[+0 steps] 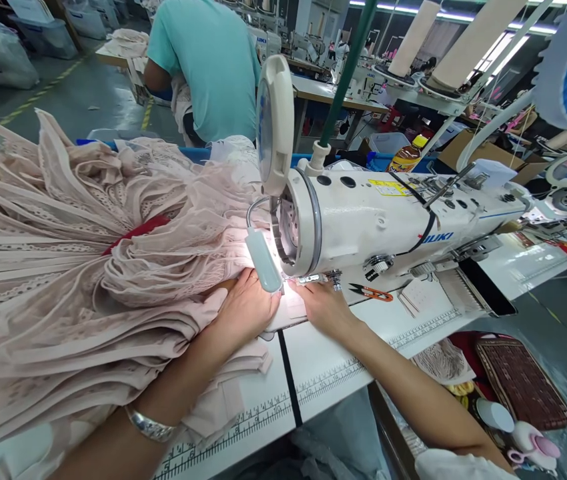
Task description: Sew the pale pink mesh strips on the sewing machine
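A big heap of pale pink lace and mesh fabric (pixel 78 253) covers the left of the white sewing table (pixel 328 367). My left hand (pixel 246 308) lies flat on the fabric edge beside the needle, fingers stretched toward it. My right hand (pixel 321 303) rests on the table at the presser foot of the white sewing machine (pixel 383 220); its fingertips sit in the lamp's glare and are hard to make out. A small lamp (pixel 263 260) lights the needle area.
Orange thread snips (pixel 371 292) lie on the table right of my right hand. A person in a teal shirt (pixel 208 67) bends over a table behind. Thread cones (pixel 443 40) stand at the back right. A woven mat (pixel 521 383) lies below the table's right end.
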The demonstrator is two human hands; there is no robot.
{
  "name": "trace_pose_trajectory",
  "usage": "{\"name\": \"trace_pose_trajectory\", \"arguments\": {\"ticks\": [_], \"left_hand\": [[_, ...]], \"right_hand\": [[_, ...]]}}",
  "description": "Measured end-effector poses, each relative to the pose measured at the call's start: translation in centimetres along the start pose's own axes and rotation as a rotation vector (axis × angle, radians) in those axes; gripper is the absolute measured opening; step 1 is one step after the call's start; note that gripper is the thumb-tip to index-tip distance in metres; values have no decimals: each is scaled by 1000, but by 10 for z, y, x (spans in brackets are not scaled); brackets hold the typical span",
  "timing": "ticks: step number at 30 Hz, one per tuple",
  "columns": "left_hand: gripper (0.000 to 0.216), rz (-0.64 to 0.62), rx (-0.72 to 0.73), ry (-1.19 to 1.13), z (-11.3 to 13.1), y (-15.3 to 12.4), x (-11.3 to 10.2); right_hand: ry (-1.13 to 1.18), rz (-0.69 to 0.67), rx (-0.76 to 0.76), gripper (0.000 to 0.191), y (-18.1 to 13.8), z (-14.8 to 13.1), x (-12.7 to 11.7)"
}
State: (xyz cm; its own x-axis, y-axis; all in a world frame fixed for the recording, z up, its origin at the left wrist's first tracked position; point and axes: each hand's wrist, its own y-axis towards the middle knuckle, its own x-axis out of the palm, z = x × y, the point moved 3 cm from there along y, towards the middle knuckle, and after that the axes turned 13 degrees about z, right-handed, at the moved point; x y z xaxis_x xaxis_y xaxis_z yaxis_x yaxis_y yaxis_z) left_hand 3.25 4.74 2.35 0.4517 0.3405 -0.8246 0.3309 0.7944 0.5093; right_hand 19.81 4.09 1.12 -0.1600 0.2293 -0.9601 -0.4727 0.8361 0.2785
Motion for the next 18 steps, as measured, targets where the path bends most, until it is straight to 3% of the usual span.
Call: {"name": "trace_pose_trajectory", "arguments": {"ticks": [9, 18], "left_hand": [[11, 63, 31, 51, 3, 0, -4], [11, 70, 19, 39, 3, 1, -5]], "right_hand": [[-28, -135, 4, 53, 3, -4, -12], [-73, -24, -79, 36, 3, -6, -10]]}}
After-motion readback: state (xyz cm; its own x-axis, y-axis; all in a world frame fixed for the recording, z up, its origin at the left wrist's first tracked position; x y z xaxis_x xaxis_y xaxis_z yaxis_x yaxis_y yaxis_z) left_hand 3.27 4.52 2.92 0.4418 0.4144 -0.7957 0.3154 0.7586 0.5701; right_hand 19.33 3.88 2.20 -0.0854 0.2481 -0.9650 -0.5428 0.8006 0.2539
